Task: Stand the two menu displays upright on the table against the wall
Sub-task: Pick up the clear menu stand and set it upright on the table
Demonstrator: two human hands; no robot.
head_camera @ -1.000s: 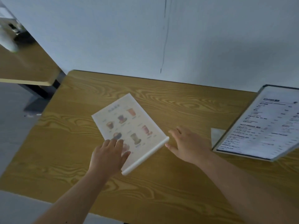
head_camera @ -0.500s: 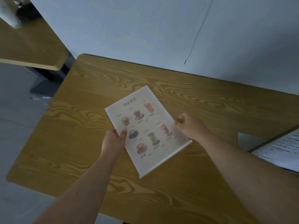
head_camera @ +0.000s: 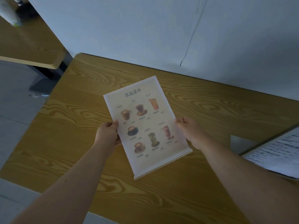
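Two bare forearms come in from the near edge and reach over the wooden table (head_camera: pixel 202 110). The left hand (head_camera: pixel 107 132) is closed on the left edge of the drinks menu display (head_camera: pixel 145 125), with the thumb on the printed face and the other fingers hidden behind the sheet. The right hand (head_camera: pixel 191 130) is closed on the right edge at about the same height, and its fingers are curled around the edge. Both hands hold this display above the table top; it is tilted, with its face toward the camera, its top edge toward the wall and its thicker white base strip at the near end. The face shows pictures of cups and glasses under a printed title. To the right, near the edge of the view, the second menu display (head_camera: pixel 278 152) has a dark frame and lines of text, and it is only partly in view, so I cannot tell how it stands. A small pale sheet (head_camera: pixel 239 143) lies on the table just beside its left corner. Farther away, the table meets the pale wall (head_camera: pixel 129 29). At the far left stands another wooden table (head_camera: pixel 27 46), apart from this one.
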